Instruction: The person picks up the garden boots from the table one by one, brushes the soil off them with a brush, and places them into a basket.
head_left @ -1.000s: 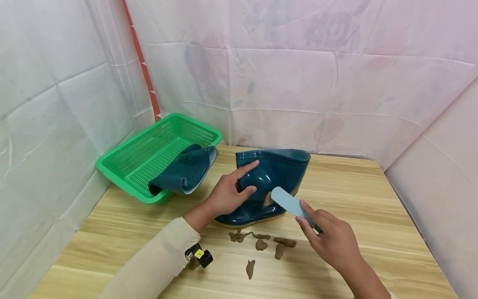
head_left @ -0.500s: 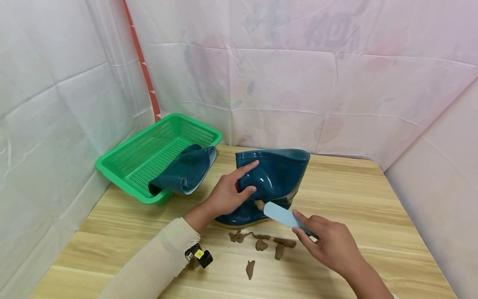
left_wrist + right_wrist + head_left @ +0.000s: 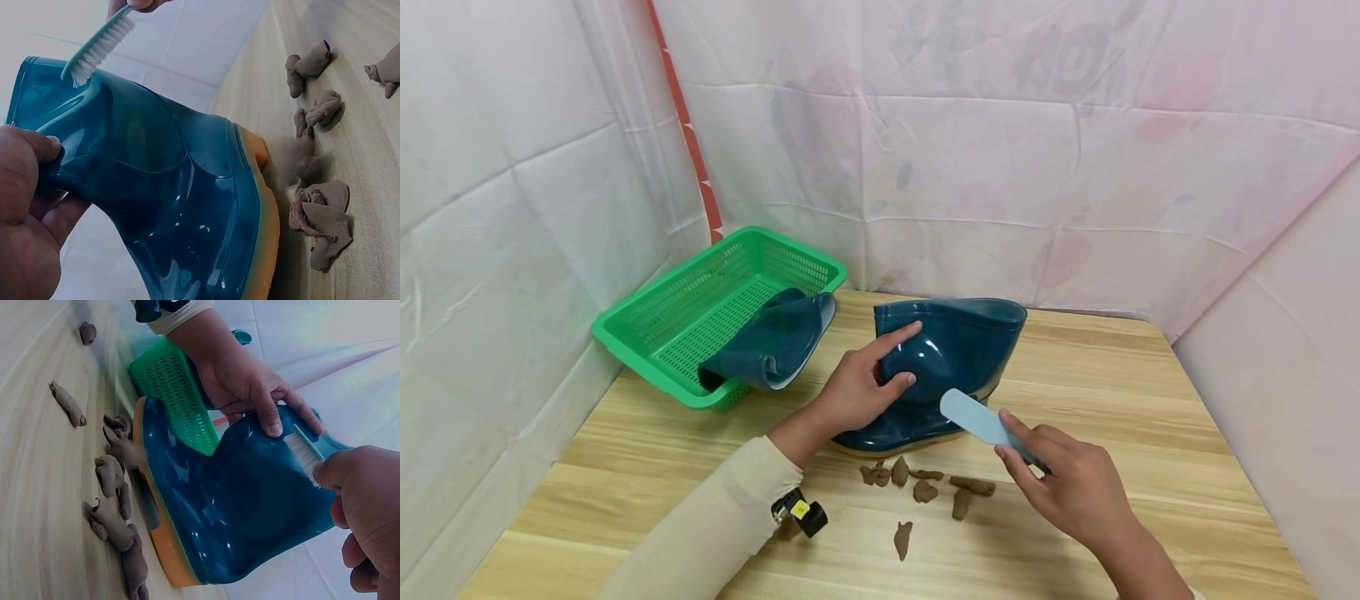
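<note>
A dark blue rubber boot stands on the table, its tan sole seen in the left wrist view. My left hand grips the front of the boot's shaft, thumb on the near side and other fingers partly hidden. My right hand holds a light blue brush by its handle. White bristles show in the left wrist view, turned towards the boot's shaft. Whether they touch it I cannot tell. Several brown clay-like lumps lie in front of the boot; one is blurred in both wrist views.
To the left stands a green perforated basket. A second blue boot lies over its near right rim, shaft outwards. Pale cloth walls enclose the wooden table at the back and sides.
The brush moved down and left over the boot, then back up to the right. A brown lump came off the boot and now lies among the others. My left hand kept its hold.
</note>
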Demonstrator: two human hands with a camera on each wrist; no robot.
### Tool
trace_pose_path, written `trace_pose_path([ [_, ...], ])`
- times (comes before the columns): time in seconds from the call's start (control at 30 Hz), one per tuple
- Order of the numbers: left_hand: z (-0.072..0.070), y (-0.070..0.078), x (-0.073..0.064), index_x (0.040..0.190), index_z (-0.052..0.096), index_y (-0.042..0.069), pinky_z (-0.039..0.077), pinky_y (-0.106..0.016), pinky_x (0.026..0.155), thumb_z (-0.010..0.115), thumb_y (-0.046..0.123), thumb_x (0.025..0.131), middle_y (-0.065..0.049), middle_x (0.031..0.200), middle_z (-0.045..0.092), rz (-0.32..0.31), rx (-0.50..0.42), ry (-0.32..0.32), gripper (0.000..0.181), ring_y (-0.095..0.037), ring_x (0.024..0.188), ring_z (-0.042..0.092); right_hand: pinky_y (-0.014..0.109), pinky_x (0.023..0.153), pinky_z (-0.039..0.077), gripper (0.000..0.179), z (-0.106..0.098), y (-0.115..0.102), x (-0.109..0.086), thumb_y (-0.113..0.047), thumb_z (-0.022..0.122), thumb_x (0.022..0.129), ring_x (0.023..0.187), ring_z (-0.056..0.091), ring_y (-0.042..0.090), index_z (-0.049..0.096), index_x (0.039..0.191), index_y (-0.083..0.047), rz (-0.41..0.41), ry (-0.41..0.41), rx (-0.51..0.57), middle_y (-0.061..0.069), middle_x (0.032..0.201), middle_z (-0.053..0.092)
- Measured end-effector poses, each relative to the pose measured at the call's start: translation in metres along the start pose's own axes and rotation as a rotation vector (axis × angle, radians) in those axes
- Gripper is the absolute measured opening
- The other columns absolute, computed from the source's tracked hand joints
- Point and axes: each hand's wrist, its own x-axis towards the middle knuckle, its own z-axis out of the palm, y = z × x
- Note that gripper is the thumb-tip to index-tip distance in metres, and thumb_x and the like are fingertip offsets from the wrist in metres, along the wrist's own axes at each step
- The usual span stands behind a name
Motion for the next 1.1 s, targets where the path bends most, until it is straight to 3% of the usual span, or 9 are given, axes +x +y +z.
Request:
trace_pose_path([
  [0.23,0.005,0.010,0.009,0.158,0.043,0.032,0.037,-0.028,0.046,0.068,0.013,0.101,0.002,0.060,0.050,0.076,0.040,0.036,0.065,-0.012,0.040,0.033,0.013,0.044,0.030,0.055,0.000,0.003,-0.003,-0.052,0.051,0.105,0.054,0.040,-0.004,0.076,0.123,-0.007,0.019,0.001,-0.018,-0.007,0.075,0.065],
  [0.33,0.008,0.014,0.016,0.156,0.045,0.033,0.037,-0.028,0.046,0.067,0.010,0.101,-0.002,0.112,0.071,0.040,-0.016,0.064,0.064,-0.013,0.039,0.033,0.013,0.045,0.030,0.054,0.001,0.004,-0.005,-0.051,0.052,0.105,0.054,0.039,-0.004,0.076,0.123,-0.007,0.028,0.002,-0.018,-0.007,0.074,0.064],
  [0.43,0.011,0.016,0.021,0.155,0.047,0.035,0.036,-0.028,0.045,0.065,0.008,0.101,0.000,0.153,0.050,0.002,-0.061,0.081,0.063,-0.014,0.038,0.033,0.013,0.045,0.030,0.052,0.001,0.005,-0.008,-0.050,0.054,0.105,0.054,0.038,-0.005,0.076,0.123,-0.006,0.036,0.004,-0.014,-0.008,0.074,0.063],
  [0.57,0.009,0.018,0.023,0.155,0.047,0.036,0.035,-0.027,0.046,0.065,0.007,0.101,0.000,0.152,0.051,-0.014,-0.050,0.072,0.063,-0.014,0.038,0.031,0.013,0.045,0.030,0.050,0.000,0.005,-0.010,-0.049,0.056,0.104,0.054,0.038,-0.005,0.077,0.122,-0.006,0.041,0.005,-0.012,-0.008,0.074,0.063],
  [0.67,0.007,0.018,0.023,0.156,0.046,0.034,0.036,-0.028,0.048,0.066,0.008,0.101,-0.008,0.119,0.068,0.005,-0.008,0.054,0.064,-0.016,0.040,0.033,0.013,0.045,0.030,0.050,0.000,0.006,-0.011,-0.049,0.056,0.104,0.054,0.038,-0.005,0.076,0.123,-0.007,0.047,0.000,-0.017,-0.009,0.074,0.063],
  [0.8,0.004,0.015,0.023,0.160,0.038,0.030,0.047,-0.033,0.062,0.065,0.012,0.103,-0.013,0.108,0.065,0.049,0.103,0.036,0.066,-0.017,0.056,0.049,0.013,0.046,0.030,0.047,0.002,0.008,-0.013,-0.047,0.059,0.104,0.055,0.038,-0.005,0.076,0.124,-0.008,0.069,-0.025,-0.035,-0.009,0.074,0.062],
  [0.93,0.004,0.009,0.021,0.163,0.030,0.028,0.051,-0.043,0.090,0.060,0.017,0.106,-0.018,0.147,0.047,0.071,0.180,0.024,0.065,-0.024,0.104,0.060,0.013,0.047,0.030,0.041,0.005,0.009,-0.017,-0.041,0.066,0.101,0.056,0.037,-0.005,0.076,0.125,-0.009,0.097,-0.054,-0.049,-0.011,0.074,0.061],
  [1.03,0.006,0.005,0.018,0.164,0.026,0.026,0.049,-0.045,0.092,0.056,0.017,0.108,-0.022,0.152,0.037,0.109,0.192,0.011,0.064,-0.028,0.116,0.055,0.014,0.047,0.030,0.038,0.006,0.009,-0.019,-0.036,0.071,0.098,0.056,0.037,-0.005,0.076,0.124,-0.009,0.102,-0.062,-0.052,-0.012,0.074,0.061],
  [1.1,0.007,0.003,0.017,0.164,0.025,0.025,0.050,-0.041,0.083,0.055,0.016,0.108,-0.023,0.151,0.036,0.152,0.191,0.010,0.064,-0.026,0.101,0.057,0.014,0.047,0.030,0.037,0.007,0.009,-0.019,-0.035,0.072,0.097,0.056,0.036,-0.005,0.076,0.124,-0.009,0.102,-0.060,-0.053,-0.012,0.074,0.060],
])
